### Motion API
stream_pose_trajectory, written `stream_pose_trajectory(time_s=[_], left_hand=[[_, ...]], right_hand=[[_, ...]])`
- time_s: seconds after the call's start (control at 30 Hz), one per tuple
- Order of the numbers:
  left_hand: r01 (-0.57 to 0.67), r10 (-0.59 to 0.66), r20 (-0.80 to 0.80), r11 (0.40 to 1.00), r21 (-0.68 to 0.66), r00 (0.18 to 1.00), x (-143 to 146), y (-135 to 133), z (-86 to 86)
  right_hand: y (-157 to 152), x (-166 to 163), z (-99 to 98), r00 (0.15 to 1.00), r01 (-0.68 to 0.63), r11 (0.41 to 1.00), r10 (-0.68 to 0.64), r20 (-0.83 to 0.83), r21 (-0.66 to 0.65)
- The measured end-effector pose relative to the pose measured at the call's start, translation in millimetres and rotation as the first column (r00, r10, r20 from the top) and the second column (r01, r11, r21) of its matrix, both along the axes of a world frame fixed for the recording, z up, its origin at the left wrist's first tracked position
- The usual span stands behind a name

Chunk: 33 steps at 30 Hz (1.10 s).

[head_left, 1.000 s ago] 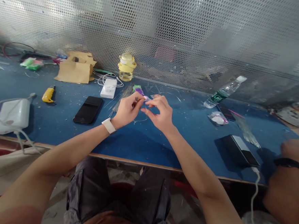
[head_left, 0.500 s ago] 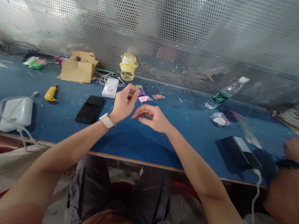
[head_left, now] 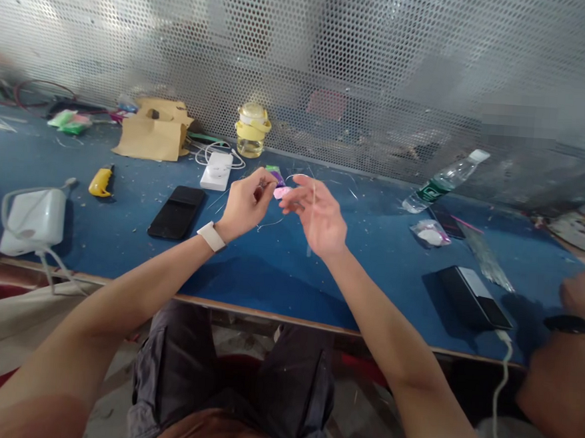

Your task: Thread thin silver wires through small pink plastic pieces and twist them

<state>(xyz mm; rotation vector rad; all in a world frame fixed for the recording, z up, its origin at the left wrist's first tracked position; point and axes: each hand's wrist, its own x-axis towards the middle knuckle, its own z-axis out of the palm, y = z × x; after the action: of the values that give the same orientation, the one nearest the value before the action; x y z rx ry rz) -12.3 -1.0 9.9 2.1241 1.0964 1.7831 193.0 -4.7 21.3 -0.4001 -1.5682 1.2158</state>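
Note:
My left hand (head_left: 245, 204), with a white watch band at the wrist, is raised over the blue table (head_left: 279, 271) and pinches a small dark metal piece. My right hand (head_left: 317, 215) is just to its right, palm turned up, fingers loosely curled round a thin clear thread (head_left: 313, 200) that loops over them and trails down to the table. Small purple and pink bags (head_left: 279, 183) lie right behind both hands.
A black phone (head_left: 177, 211), white power strip (head_left: 216, 170), yellow jar (head_left: 251, 131), cardboard piece (head_left: 150, 139), yellow cutter (head_left: 98, 182) and white charger (head_left: 26, 219) lie left. A water bottle (head_left: 443, 179), small bag (head_left: 429, 234) and black box (head_left: 474, 305) lie right. Another person's hand (head_left: 580, 292) is at far right.
My right hand rose from low near the table and turned palm up, drawing the thread up in a loop. My left hand stayed raised, holding its small piece.

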Motion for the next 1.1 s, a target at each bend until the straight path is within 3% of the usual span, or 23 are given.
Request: stream_pose_trajectory(time_s=[0.27,0.5,0.63,0.7,0.87,1.1], left_hand=[[0.056,-0.057,-0.021,0.998,-0.012,0.998,7,-14,5.8],[0.136,-0.137,0.024,0.991,0.016,0.99,13,-18,3.8],[0.145,-0.146,0.023,0.989,0.042,0.989,14,-19,4.1],[0.13,-0.131,0.008,0.99,0.056,0.991,14,-19,4.2],[0.111,-0.11,-0.026,0.993,0.033,0.994,13,-17,3.2],[0.108,-0.107,-0.034,0.994,0.022,0.994,13,-17,3.4]], right_hand=[[26,20,-9.9,0.975,0.209,0.96,-0.219,0.031,0.187],[12,13,-5.4,0.865,0.299,0.812,-0.452,0.218,0.501],[8,8,-5.0,0.811,0.321,0.746,-0.534,0.238,0.583],[8,7,-6.5,0.824,0.315,0.763,-0.515,0.236,0.564],[6,4,-8.0,0.897,0.264,0.899,-0.362,0.255,0.349],[5,2,-4.4,0.929,0.221,0.945,-0.279,0.242,0.239]])
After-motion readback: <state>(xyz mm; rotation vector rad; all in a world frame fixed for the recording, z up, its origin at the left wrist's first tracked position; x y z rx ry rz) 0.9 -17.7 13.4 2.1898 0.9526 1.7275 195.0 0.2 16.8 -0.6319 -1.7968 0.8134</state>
